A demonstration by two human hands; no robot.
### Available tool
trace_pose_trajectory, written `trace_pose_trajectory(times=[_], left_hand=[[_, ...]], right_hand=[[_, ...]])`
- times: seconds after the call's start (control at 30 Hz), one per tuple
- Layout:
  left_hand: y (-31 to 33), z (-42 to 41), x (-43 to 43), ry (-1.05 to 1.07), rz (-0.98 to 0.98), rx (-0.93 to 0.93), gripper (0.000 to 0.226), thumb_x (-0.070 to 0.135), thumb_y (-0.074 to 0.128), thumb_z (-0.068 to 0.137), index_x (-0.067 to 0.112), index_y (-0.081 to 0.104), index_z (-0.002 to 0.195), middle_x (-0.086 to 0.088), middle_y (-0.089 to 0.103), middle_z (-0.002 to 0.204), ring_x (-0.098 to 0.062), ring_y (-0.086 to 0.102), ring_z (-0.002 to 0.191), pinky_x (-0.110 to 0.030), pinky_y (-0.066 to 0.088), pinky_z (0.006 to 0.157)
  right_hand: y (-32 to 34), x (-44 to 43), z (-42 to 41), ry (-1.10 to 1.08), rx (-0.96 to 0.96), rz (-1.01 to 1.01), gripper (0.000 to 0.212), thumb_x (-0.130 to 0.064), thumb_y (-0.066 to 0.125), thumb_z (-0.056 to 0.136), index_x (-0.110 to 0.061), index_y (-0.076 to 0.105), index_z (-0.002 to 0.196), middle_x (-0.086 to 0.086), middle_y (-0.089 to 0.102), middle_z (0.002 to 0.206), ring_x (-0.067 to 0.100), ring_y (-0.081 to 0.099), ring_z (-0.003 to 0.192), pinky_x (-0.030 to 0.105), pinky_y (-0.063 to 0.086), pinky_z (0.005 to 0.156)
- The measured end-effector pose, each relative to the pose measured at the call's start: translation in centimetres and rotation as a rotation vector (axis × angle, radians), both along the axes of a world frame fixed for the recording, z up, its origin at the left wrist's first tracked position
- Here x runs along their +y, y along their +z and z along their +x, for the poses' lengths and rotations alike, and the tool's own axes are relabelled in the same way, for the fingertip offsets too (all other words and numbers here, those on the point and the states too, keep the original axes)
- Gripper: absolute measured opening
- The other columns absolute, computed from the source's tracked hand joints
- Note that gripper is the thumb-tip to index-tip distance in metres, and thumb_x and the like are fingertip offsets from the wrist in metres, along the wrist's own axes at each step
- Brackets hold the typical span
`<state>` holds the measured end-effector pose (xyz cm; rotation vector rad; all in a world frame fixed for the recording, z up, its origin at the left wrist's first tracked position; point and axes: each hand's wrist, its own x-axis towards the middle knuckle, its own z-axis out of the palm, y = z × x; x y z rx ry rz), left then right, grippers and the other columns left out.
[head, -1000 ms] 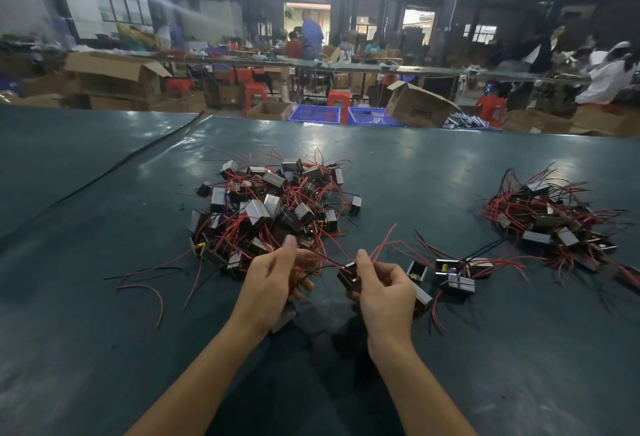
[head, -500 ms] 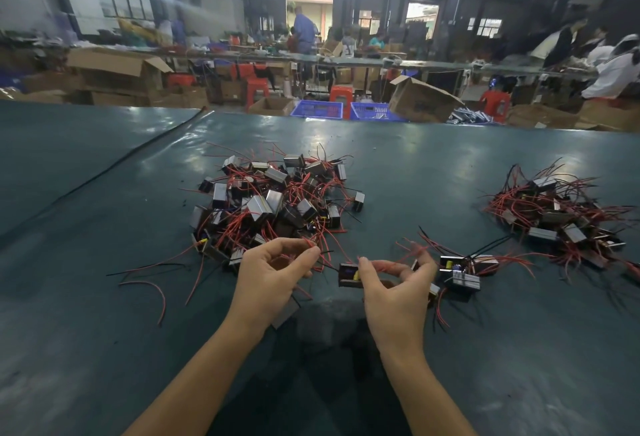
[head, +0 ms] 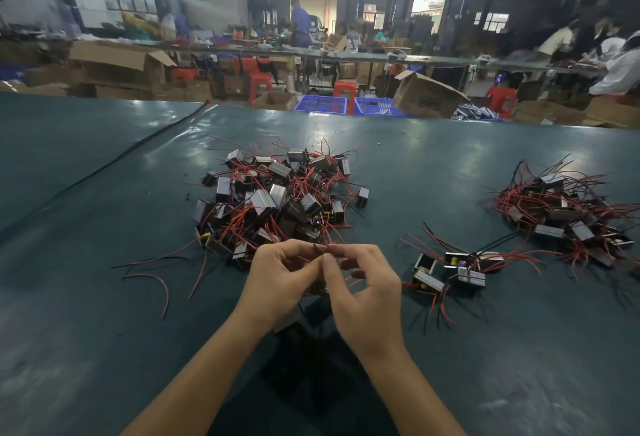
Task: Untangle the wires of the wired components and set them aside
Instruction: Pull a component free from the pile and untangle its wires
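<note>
The two hands are close together over the near part of the green counter, almost touching each other. The left hand has its fingers curled, and its thumb and forefinger pinch thin red wires. The right hand pinches the same red wires from the other side with its thumb and first finger, while its other fingers are loosely bent. The red wires rise a little above the fingertips. They run back to the big pile, which lies just behind the hands.

Under the left hand, one grey corner of a component shows. Most of it is hidden, so I cannot tell if the hand holds it or if it only lies on the counter.

On the counter there are three groups of wired components. The big pile is the largest. Its metal blocks and red wires are too tangled to count exactly, but they are clearly more than twenty. To the right of the right hand, near but not touching it, lies a small group of four or five components with red and black wires. Farther right, well apart from the hands, is a second pile, flatter than the big one, and its number is also not clear.

To the left of the hands, two loose wires lie alone: one red loose wire and one black loose wire.

Behind the counter stand two blue crates.
</note>
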<state>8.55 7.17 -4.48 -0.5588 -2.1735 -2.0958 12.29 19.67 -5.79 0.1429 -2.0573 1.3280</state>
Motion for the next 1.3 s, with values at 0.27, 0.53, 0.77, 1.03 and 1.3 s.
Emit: trace_pose_trajectory(times=[0.27,0.53,0.77,1.03,1.3], left_hand=[[0.0,0.1,-0.1,-0.06,0.02,-0.013,0.011,0.014,0.075,0.075,0.018,0.075,0.084,-0.004,0.076,0.079,-0.017,0.074,0.075,-0.02,0.056,0.066],[0.3,-0.2,-0.2,0.046,0.117,-0.071,0.013,0.021,0.079,0.067,0.019,0.078,0.079,-0.007,0.075,0.076,-0.013,0.071,0.069,-0.017,0.054,0.064],[0.5,-0.3,-0.5,0.078,0.131,-0.068,0.022,0.005,0.071,0.084,0.026,0.079,0.083,-0.003,0.077,0.085,-0.011,0.07,0.07,-0.016,0.053,0.064],[0.9,0.0,-0.6,0.091,-0.093,0.015,0.023,0.007,0.07,0.086,0.029,0.076,0.088,0.005,0.076,0.078,-0.01,0.07,0.072,-0.022,0.058,0.069],[0.7,0.3,0.0,0.159,-0.093,0.082,0.008,0.019,0.07,0.087,0.025,0.073,0.083,0.008,0.073,0.072,-0.007,0.069,0.066,-0.017,0.053,0.061]], right_hand=[[0.5,0.2,-0.8,0.081,-0.145,-0.119,0.004,-0.02,0.068,0.09,-0.024,0.067,0.09,-0.008,0.067,0.087,0.006,0.063,0.084,0.022,0.053,0.07],[0.7,1.2,-0.6,-0.063,0.062,-0.329,0.008,-0.018,0.055,0.098,-0.024,0.055,0.093,-0.009,0.069,0.081,0.004,0.065,0.072,0.013,0.05,0.061],[0.1,1.3,-0.5,0.012,-0.067,-0.322,0.006,-0.021,0.051,0.099,-0.025,0.053,0.095,-0.001,0.059,0.066,0.009,0.059,0.053,0.022,0.05,0.054],[0.5,1.0,-0.4,0.013,-0.097,-0.318,0.012,-0.025,0.048,0.1,-0.029,0.058,0.099,-0.013,0.055,0.061,0.014,0.047,0.052,0.036,0.044,0.05],[0.6,0.5,0.1,0.116,-0.171,-0.197,0.012,-0.02,0.056,0.097,-0.029,0.064,0.095,-0.014,0.066,0.075,0.007,0.061,0.068,0.027,0.056,0.064]])
